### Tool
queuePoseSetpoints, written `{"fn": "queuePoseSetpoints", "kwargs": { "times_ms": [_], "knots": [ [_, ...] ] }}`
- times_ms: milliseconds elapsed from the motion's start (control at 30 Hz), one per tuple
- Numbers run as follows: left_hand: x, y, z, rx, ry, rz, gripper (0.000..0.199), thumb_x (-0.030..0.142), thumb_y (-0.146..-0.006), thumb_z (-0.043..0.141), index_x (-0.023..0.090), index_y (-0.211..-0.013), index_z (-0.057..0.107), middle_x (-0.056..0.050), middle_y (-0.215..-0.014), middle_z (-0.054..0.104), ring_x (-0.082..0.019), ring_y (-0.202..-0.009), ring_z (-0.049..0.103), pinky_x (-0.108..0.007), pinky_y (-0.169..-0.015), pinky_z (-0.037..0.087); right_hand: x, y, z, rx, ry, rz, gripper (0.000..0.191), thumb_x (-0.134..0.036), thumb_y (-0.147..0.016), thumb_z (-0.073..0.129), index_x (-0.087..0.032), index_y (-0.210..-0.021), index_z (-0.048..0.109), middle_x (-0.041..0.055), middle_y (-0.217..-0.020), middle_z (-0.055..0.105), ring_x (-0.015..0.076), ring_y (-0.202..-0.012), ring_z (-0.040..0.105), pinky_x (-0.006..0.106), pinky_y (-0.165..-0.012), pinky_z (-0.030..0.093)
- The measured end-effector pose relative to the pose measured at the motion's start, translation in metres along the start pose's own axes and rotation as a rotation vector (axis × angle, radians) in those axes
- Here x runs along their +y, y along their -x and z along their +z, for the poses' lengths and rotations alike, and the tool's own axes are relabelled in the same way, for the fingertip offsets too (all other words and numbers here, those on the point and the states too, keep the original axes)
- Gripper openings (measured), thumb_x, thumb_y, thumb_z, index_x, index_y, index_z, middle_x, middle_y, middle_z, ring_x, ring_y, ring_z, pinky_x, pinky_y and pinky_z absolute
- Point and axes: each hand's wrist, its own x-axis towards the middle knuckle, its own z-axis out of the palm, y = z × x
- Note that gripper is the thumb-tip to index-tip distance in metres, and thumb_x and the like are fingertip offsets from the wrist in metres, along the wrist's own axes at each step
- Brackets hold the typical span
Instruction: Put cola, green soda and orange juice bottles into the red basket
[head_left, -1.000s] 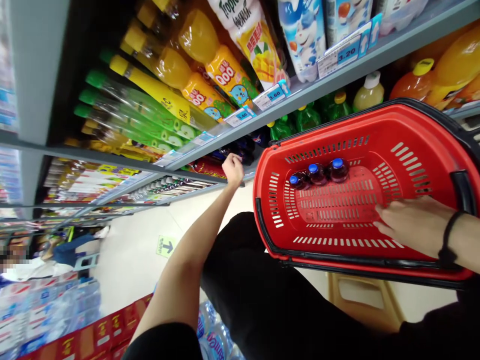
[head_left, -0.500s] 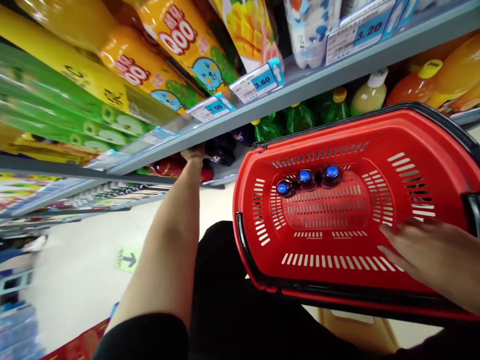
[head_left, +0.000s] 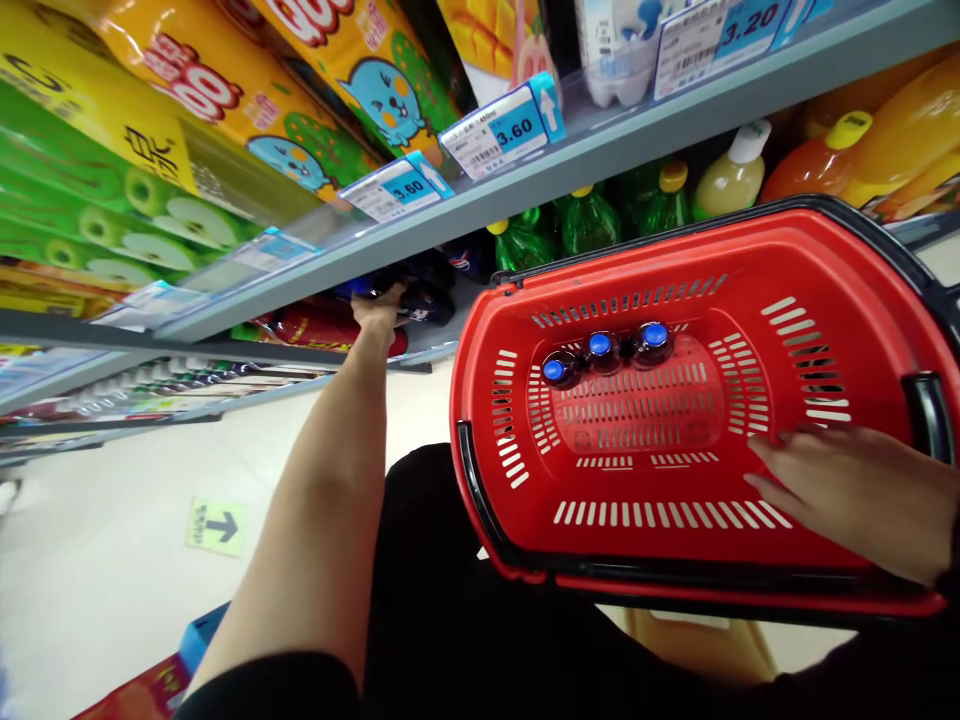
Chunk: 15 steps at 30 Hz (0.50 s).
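Three blue-capped bottles (head_left: 600,350) stand in one red basket (head_left: 592,545). The right hand (head_left: 847,490) is over the basket, grip released. The left hand (head_left: 379,308) touches a dark bottle (head_left: 427,302) on the lower shelf (head_left: 466,298); I cannot tell whether its grip is clenched. Three green bottles (head_left: 590,222) show nearby. Above, two orange bottles (head_left: 202,80) read "QOO"; two tags (head_left: 502,135) read 3.60.
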Motion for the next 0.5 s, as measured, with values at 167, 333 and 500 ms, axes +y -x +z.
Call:
{"fn": "queuePoseSetpoints", "kwargs": {
  "times_ms": [167,333,500],
  "knots": [
    [0.009,0.015,-0.001,-0.046,0.145,-0.331,0.046,0.026,-0.094,0.083,0.01,-0.129,0.058,-0.004,-0.105,0.069,-0.012,-0.081,0.066,-0.033,-0.073,0.067,0.0,-0.014,-0.013,-0.108,0.005,0.056,0.04,-0.028,-0.107,0.041,-0.017,-0.118,0.078,0.0183,-0.101,0.081,0.0371,-0.096,0.079,0.052,-0.083,0.059],
    [0.028,0.05,-0.016,-0.004,0.199,-0.363,0.055,0.027,-0.086,0.087,0.0,-0.122,0.055,0.001,-0.098,0.062,-0.01,-0.084,0.063,-0.038,-0.083,0.068,-0.004,-0.025,-0.039,-0.278,-0.024,0.133,0.042,-0.029,-0.108,0.041,-0.013,-0.125,0.076,0.0211,-0.113,0.08,0.0412,-0.109,0.078,0.057,-0.094,0.058],
    [0.049,0.09,-0.057,-0.002,0.262,-0.31,0.043,0.026,-0.083,0.085,0.005,-0.113,0.061,0.002,-0.095,0.064,-0.011,-0.083,0.065,-0.035,-0.077,0.069,0.0,-0.032,-0.05,-0.241,-0.079,0.144,0.041,-0.032,-0.106,0.048,-0.007,-0.116,0.079,0.0265,-0.116,0.078,0.0416,-0.115,0.077,0.052,-0.096,0.058]
  ]
}}
